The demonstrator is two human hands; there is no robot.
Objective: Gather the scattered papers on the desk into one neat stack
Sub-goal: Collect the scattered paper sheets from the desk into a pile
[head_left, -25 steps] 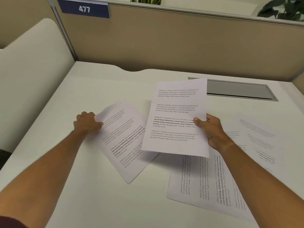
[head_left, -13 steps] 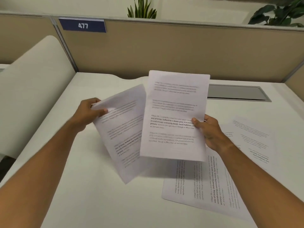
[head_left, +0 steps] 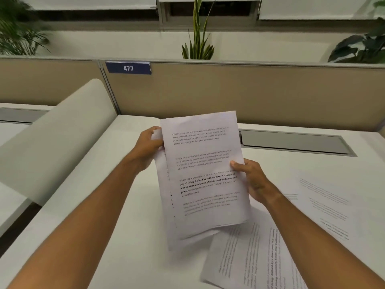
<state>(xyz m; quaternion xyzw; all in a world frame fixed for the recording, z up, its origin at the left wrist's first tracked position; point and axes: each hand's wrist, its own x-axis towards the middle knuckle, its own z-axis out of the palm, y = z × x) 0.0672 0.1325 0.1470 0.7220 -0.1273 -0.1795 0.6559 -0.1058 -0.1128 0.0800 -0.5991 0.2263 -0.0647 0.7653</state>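
I hold two printed sheets up over the white desk (head_left: pixel 116 236). The front sheet (head_left: pixel 205 174) is pinched at its right edge by my right hand (head_left: pixel 251 180). A second sheet (head_left: pixel 161 184) sits just behind it, sticking out along the left side and bottom, and my left hand (head_left: pixel 149 148) grips its top left corner. The two sheets almost overlap. Another printed sheet (head_left: pixel 248 259) lies flat on the desk below my right forearm, turned sideways. More printed paper (head_left: pixel 327 207) lies flat to the right.
A beige partition (head_left: pixel 250 90) with a blue "477" label (head_left: pixel 128 68) closes the far side. A grey cable hatch (head_left: pixel 291 141) is set into the desk at the back right. A curved white divider (head_left: pixel 56 134) stands at the left. Plants stand behind the partition.
My left hand lifted its sheet off the desk and brought it right, behind the sheet in my right hand. Both sheets rose, and my view tilted upward.
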